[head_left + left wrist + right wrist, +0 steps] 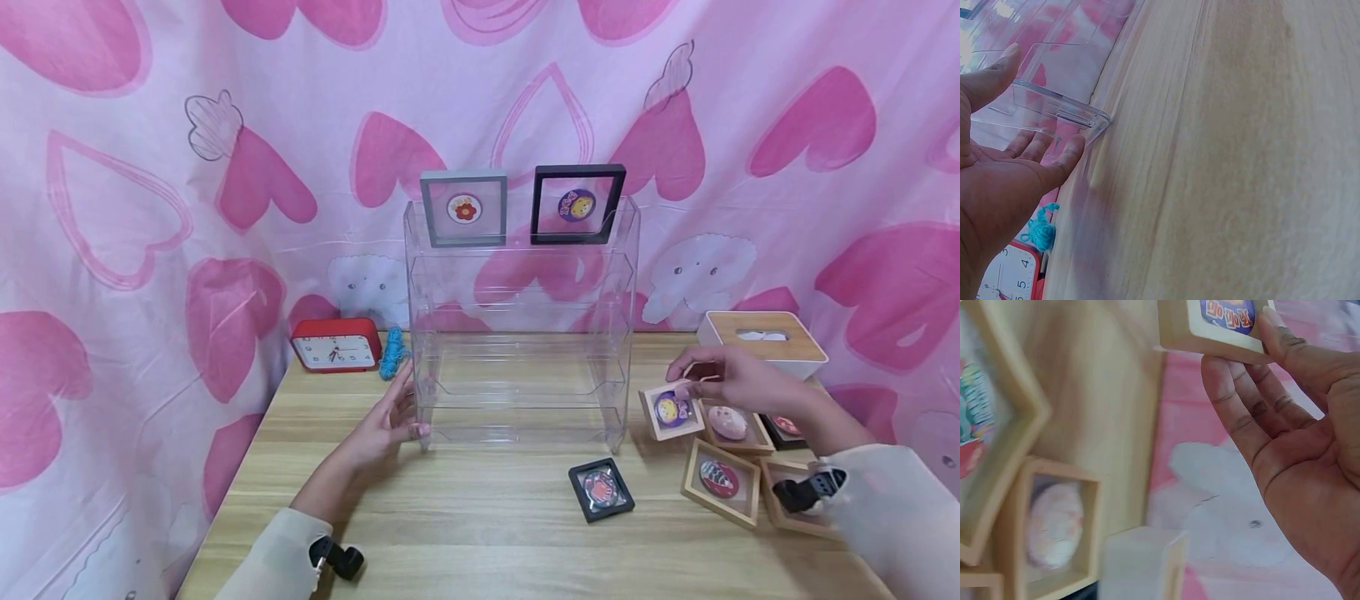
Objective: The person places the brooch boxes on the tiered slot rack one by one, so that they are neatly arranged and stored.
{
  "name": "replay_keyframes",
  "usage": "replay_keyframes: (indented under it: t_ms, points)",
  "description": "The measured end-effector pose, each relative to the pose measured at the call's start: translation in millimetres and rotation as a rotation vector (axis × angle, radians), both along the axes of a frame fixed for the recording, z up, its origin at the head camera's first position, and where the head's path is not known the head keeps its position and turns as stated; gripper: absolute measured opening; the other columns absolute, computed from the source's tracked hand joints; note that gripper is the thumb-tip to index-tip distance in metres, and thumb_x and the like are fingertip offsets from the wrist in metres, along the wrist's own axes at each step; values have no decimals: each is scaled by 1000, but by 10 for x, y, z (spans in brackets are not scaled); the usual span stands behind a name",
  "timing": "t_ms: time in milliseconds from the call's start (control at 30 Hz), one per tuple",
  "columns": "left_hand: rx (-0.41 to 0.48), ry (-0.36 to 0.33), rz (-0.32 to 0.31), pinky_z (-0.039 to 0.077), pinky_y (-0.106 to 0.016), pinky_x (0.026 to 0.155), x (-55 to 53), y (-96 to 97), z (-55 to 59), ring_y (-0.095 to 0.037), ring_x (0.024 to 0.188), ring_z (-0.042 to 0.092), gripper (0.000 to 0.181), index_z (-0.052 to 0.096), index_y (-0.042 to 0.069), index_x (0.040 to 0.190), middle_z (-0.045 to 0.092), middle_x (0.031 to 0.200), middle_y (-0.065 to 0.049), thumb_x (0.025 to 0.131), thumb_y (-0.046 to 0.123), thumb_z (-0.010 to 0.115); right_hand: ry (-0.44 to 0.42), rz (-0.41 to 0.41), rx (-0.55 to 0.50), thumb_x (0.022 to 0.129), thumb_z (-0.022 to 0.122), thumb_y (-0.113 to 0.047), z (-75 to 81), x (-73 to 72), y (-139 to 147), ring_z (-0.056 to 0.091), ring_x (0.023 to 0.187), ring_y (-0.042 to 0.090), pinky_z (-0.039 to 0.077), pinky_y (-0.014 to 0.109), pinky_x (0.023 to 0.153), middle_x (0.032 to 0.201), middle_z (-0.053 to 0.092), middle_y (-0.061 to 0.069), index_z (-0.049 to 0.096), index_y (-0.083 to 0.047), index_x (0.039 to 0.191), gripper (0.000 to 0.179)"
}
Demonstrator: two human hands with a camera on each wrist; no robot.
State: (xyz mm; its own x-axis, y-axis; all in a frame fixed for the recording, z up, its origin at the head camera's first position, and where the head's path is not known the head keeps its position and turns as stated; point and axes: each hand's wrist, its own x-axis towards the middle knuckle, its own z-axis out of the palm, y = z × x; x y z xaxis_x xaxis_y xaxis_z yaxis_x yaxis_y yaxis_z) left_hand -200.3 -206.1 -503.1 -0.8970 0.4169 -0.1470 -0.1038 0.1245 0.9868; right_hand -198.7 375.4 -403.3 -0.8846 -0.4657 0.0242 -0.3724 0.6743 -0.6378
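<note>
My right hand (738,383) pinches a small light-wood frame (672,411) between thumb and fingers, tilted above the table. A round purple badge with a yellow character shows inside it; part of the frame also appears in the right wrist view. My left hand (386,423) is at the lower left side of a clear tiered acrylic display rack (517,435), its fingers extended along the side and the thumb near the front edge. On the rack's top tier stand a grey frame (465,236) with a flower badge and a black frame (572,238) with a purple badge.
A black frame (601,490) lies before the rack. Several wooden frames (722,482) lie at the right, near a white tissue box (765,325) with a wooden lid. Left of the rack are a red clock (336,344) and blue yarn (392,353). A pink heart-patterned curtain hangs behind.
</note>
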Motion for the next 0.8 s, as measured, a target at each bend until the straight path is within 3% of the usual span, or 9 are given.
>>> replay_keyframes:
  t_ms: [467, 800]
  points:
    - [10, 34, -17, 18, -69, 137, 31, 1, 6, -49, 172, 12, 112, 0, 46, 177, 11, 186, -19, 104, 2, 72, 231, 16, -264, 96, 81, 5, 666, 4, -457, 78, 96, 2, 63, 14, 82, 109, 80, -13, 78, -2, 120, 25]
    - [-31, 42, -12, 9, -68, 138, 42, 0, 29, -49, 172, 11, 110, -1, 47, 177, 12, 186, -21, 105, 6, 73, 337, -67, -413, 94, 78, 14, 860, -136, -1005, 78, 95, -2, 65, 15, 80, 106, 75, -13, 79, 5, 117, 25]
